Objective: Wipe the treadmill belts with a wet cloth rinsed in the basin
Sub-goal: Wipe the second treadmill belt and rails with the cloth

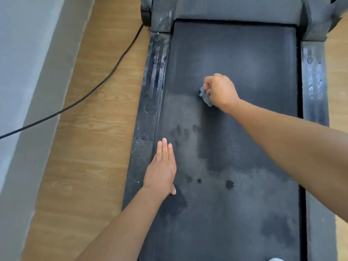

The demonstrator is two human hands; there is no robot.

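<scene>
A black treadmill belt [244, 59] fills the middle of the head view, dark and wet in its far half and down a central strip, dusty grey with wet blotches nearer me. My right hand [221, 91] grips a small crumpled grey cloth [205, 96] and holds it down on the belt near its middle. My left hand [162, 168] lies flat on the belt's left edge, fingers straight and together, pointing away from me.
Scuffed black side rails [152, 81] run along both sides of the belt. A black power cable [105, 78] trails across the wooden floor [84, 147] on the left, beside a grey wall [22, 72]. The treadmill's grey motor cover [235, 8] is at the top.
</scene>
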